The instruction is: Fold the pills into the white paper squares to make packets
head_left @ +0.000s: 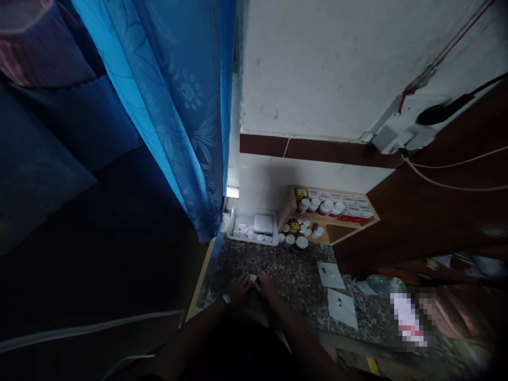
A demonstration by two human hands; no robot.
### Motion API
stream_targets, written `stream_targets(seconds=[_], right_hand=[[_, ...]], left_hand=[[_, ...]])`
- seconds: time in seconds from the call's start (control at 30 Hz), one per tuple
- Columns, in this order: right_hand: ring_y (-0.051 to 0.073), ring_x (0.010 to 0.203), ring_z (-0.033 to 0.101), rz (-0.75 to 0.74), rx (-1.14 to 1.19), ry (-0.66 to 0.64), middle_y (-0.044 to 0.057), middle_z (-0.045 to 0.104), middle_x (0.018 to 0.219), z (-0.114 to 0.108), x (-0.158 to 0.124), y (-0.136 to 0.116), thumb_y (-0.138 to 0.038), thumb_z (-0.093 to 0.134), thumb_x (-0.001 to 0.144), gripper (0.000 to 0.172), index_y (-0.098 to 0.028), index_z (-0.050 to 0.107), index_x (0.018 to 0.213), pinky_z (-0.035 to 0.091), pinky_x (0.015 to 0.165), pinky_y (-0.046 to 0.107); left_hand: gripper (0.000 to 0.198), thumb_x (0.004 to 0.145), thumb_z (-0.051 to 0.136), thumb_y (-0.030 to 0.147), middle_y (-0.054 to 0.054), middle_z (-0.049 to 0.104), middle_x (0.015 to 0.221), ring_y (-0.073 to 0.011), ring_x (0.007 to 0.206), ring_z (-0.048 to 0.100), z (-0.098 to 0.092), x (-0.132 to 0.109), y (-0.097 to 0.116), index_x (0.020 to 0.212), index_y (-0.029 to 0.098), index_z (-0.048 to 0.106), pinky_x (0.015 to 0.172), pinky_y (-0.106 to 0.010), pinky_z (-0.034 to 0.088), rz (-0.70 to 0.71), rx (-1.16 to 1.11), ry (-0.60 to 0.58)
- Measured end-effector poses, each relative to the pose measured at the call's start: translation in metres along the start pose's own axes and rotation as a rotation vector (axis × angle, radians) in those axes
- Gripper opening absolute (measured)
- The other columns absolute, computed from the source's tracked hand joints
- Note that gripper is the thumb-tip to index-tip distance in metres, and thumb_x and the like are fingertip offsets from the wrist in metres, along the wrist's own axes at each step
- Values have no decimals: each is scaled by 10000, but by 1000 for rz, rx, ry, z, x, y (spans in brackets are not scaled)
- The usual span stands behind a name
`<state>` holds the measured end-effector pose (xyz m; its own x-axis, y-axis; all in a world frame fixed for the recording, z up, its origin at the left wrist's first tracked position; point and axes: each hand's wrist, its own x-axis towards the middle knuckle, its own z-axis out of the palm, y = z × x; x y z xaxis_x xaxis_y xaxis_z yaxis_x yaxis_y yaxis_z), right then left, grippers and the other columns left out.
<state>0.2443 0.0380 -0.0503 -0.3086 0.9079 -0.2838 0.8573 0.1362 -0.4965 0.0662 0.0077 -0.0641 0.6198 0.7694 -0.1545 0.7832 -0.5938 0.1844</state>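
A small folded white paper point(253, 279) lies on the speckled stone counter point(278, 260), between my two hands. My left hand point(239, 289), with a watch on its wrist, has its fingers closed on the paper's left side. From the right, the fingers of my right hand point(265, 286) pinch the other side. To the right, two flat white paper squares point(330, 269) point(347, 311) lie on the counter, each with a few small dark pieces on it.
Behind my hands stands a white tray point(231, 233) of small white packets. Beside it, a wooden shelf point(375, 217) holds boxes and white-capped bottles. A blue curtain point(186, 121) hangs at left. A clear plastic bottle point(380, 284) lies at right.
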Motion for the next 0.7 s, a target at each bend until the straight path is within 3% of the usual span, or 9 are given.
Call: stream_targets(seconds=[0.17, 0.4, 0.53, 0.7], right_hand=[[161, 882, 544, -7, 17, 50, 50, 609, 918, 2, -3, 1, -181, 491, 797, 132, -179, 620, 826, 381, 785, 240], [194, 899, 556, 209, -62, 264, 72, 622, 931, -8, 5, -7, -338, 553, 801, 169, -205, 621, 880, 378, 729, 253], [187, 835, 579, 220, -52, 147, 73, 652, 855, -12, 14, -12, -325, 611, 755, 146, -186, 646, 783, 375, 691, 246], [147, 692, 585, 277, 142, 41, 35, 676, 757, -12, 23, -13, -245, 607, 738, 90, -169, 647, 764, 364, 590, 215]], left_hand=[[449, 936, 339, 238, -136, 397, 1419, -234, 1322, 329, -8, 2, -3, 1374, 147, 380, 1019, -449, 328, 34, 9, -44], [487, 923, 339, 227, -161, 373, 1428, -251, 1328, 311, -19, 0, 1, 1401, 137, 332, 1022, -470, 311, 39, 7, -63], [513, 923, 323, 246, -155, 336, 1451, -256, 1342, 279, -27, -3, 5, 1424, 139, 287, 1020, -457, 313, 9, -11, -108], [573, 928, 310, 344, -145, 246, 1493, -262, 1375, 197, -37, -6, 11, 1448, 126, 209, 1049, -480, 268, -7, -62, -174]])
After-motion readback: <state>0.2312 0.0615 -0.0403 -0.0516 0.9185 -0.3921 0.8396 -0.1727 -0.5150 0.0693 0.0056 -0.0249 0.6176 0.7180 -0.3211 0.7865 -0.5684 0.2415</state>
